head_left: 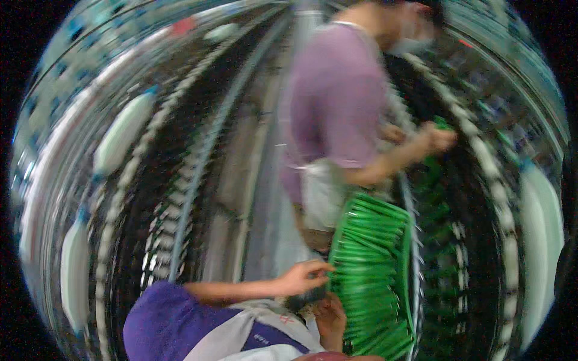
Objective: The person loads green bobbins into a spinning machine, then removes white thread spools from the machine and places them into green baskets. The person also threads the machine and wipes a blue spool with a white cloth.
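At the left edge of a pile of long green bobbins (370,283), my left hand (304,278) is raised with bent fingers. A gap shows between its thumb and fingers, and I see nothing held there. Just below it, close to my body, is my right hand (331,316), its fingers curled upward. Blur hides whether anything is in it. A small dark object (308,298) lies under my left hand, too blurred to name. The green bobbins lie crosswise inside a green-rimmed container to my right.
A co-worker in a purple shirt (343,102) stands ahead, reaching to the right-hand machine (439,240). Another long machine (174,198) lines the left side. White yarn packages (123,135) hang there; a larger one (539,240) hangs far right. A narrow aisle (277,222) runs between.
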The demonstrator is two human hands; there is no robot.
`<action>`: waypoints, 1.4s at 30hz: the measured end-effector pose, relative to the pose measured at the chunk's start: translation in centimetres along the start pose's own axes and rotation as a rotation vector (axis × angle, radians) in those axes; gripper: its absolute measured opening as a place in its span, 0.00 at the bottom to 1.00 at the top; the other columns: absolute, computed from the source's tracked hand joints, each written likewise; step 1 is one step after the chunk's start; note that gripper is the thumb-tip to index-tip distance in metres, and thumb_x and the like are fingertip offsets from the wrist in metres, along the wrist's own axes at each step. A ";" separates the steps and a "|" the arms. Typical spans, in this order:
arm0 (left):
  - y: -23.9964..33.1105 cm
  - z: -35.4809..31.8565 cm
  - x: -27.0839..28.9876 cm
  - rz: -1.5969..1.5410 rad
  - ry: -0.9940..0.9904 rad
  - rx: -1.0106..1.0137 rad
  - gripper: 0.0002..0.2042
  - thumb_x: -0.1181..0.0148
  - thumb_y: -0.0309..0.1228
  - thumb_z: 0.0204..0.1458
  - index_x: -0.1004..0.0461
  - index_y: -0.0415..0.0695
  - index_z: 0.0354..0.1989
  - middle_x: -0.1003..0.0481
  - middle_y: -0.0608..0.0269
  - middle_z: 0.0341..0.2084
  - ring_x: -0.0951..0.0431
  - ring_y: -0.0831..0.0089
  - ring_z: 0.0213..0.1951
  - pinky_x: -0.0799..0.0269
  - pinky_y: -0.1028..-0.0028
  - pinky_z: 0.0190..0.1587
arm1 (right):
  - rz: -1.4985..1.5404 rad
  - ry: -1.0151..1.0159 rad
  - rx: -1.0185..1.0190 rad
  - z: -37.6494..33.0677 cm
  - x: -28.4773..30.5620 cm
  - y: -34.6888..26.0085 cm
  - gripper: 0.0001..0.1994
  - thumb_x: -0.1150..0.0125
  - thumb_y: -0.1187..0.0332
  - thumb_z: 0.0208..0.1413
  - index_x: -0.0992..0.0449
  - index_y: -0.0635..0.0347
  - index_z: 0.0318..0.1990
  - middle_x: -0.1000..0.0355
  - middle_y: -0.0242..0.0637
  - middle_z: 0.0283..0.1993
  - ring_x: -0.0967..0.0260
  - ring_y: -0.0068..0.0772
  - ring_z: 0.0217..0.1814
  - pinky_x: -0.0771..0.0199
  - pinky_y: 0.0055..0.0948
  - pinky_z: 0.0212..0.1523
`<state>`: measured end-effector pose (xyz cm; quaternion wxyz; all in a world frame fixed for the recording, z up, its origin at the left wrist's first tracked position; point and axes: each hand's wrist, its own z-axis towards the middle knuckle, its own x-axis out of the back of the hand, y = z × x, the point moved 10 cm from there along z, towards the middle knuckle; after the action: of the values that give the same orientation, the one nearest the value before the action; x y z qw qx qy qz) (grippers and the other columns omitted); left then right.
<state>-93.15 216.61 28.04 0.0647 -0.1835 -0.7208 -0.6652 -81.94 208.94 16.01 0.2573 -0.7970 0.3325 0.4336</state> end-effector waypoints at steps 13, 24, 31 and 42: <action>-0.3 -3.4 11.9 0.062 0.327 0.034 0.16 0.44 0.28 0.53 0.31 0.42 0.51 0.29 0.61 0.36 0.27 0.73 0.39 0.31 0.73 0.44 | -0.241 -0.030 -0.184 6.5 -6.7 2.4 0.15 0.45 0.69 0.53 0.31 0.61 0.48 0.36 0.30 0.27 0.43 0.26 0.26 0.41 0.27 0.29; 10.1 -6.5 30.9 0.322 0.630 -0.369 0.19 0.43 0.25 0.51 0.33 0.43 0.53 0.29 0.58 0.37 0.27 0.66 0.38 0.30 0.70 0.42 | -0.310 -0.271 -0.419 14.9 -18.6 14.0 0.12 0.44 0.71 0.51 0.30 0.58 0.43 0.33 0.34 0.29 0.40 0.28 0.30 0.39 0.28 0.32; 25.2 -8.6 28.4 -0.230 -0.150 -1.157 0.11 0.44 0.23 0.49 0.29 0.42 0.42 0.31 0.58 0.36 0.30 0.60 0.41 0.34 0.65 0.44 | -0.424 -0.208 -0.456 17.9 -21.4 17.8 0.10 0.46 0.70 0.52 0.30 0.57 0.43 0.33 0.32 0.30 0.38 0.27 0.32 0.38 0.28 0.35; 29.7 -3.1 23.1 -1.075 -0.626 -1.478 0.14 0.61 0.25 0.59 0.36 0.31 0.50 0.33 0.50 0.42 0.29 0.60 0.40 0.34 0.66 0.41 | -0.634 -0.212 -0.349 19.5 -20.9 11.6 0.13 0.47 0.69 0.54 0.32 0.60 0.47 0.33 0.30 0.30 0.36 0.24 0.33 0.35 0.24 0.37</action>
<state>-104.58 219.09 64.00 -0.5752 0.0074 -0.0926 -0.8127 -109.22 221.48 23.07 0.2719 -0.8429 -0.0380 0.4627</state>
